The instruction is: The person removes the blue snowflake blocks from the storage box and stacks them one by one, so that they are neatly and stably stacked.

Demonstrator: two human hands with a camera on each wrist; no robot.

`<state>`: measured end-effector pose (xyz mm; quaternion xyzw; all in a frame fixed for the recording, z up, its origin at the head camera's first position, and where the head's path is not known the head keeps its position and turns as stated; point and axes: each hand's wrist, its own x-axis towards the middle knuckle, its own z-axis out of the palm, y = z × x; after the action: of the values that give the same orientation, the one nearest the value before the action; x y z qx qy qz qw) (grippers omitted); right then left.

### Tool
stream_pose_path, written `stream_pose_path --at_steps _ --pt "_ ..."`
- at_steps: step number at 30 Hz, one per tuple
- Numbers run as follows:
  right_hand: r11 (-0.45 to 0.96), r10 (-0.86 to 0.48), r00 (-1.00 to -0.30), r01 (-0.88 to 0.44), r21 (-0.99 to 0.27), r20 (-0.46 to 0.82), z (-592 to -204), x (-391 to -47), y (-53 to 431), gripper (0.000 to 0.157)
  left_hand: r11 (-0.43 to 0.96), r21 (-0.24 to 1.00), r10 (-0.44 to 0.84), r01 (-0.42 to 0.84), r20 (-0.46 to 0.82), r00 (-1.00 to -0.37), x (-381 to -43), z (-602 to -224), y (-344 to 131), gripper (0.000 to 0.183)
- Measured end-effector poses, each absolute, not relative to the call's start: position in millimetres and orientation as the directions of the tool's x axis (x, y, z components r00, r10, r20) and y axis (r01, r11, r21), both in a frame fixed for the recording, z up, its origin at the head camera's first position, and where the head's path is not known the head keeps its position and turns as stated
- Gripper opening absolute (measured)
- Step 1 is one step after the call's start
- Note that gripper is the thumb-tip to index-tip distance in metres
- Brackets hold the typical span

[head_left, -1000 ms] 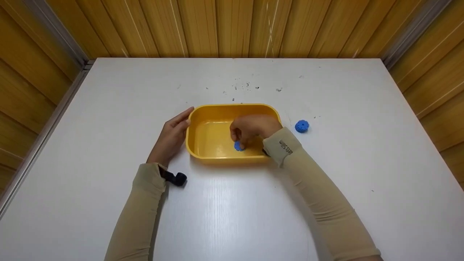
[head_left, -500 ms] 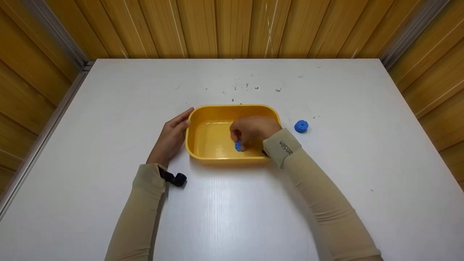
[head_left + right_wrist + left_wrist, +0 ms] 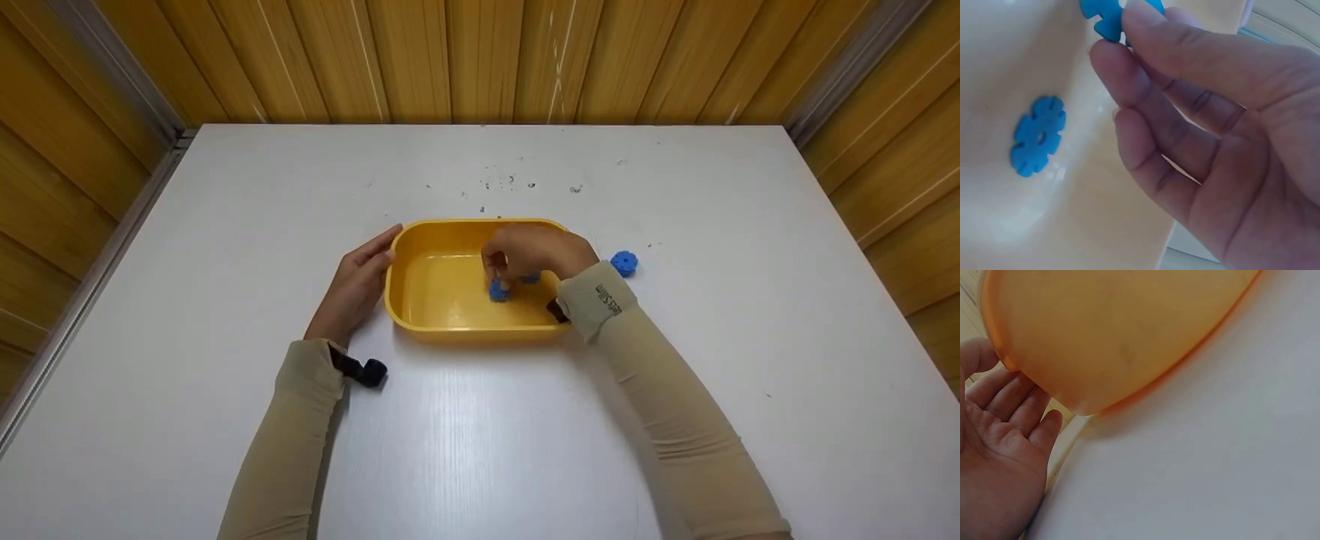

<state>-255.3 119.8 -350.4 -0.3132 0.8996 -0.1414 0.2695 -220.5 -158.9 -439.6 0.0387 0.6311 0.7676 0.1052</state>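
In the head view, my right hand (image 3: 536, 251) is over the yellow basin (image 3: 420, 325) and pinches a blue notched snowflake disc (image 3: 499, 291) between thumb and fingertips. The right wrist view shows the pinched disc (image 3: 1107, 19) at the top, partly covered by the thumb. Another blue snowflake disc (image 3: 1039, 136) lies in the basin; from the head this disc (image 3: 531, 277) shows only partly beneath my hand. My left hand (image 3: 352, 289) rests against the basin's left end, fingers fairly straight. In the left wrist view its fingertips go out of sight behind the basin wall (image 3: 1123, 337).
More blue notched discs (image 3: 624, 262), seemingly stacked, sit on the white table (image 3: 712, 225) just right of the basin. A black wrist camera (image 3: 367, 371) sticks out from the left sleeve. Yellow slatted panels (image 3: 480, 60) stand behind and at both sides.
My right hand has risen slightly and shifted right, lifting the pinched disc from the basin floor. Another disc now shows under the hand. The left hand stays at the basin's end.
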Motion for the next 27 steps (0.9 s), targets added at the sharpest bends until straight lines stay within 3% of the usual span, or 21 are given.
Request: stream_pose_path --at_steps 14,27 --pt "0.681 -0.689 -0.687 -0.503 -0.532 -0.232 -323 -254 144 0.005 -0.160 0.980 0.225 -0.120 -0.083 -0.971 -222 -439 -157 0.050" --pt "0.680 -0.583 -0.811 -0.459 -0.572 -0.043 -319 -239 186 0.009 -0.161 0.979 0.224 -0.128 -0.090 -0.970 -223 -439 -158 0.049"
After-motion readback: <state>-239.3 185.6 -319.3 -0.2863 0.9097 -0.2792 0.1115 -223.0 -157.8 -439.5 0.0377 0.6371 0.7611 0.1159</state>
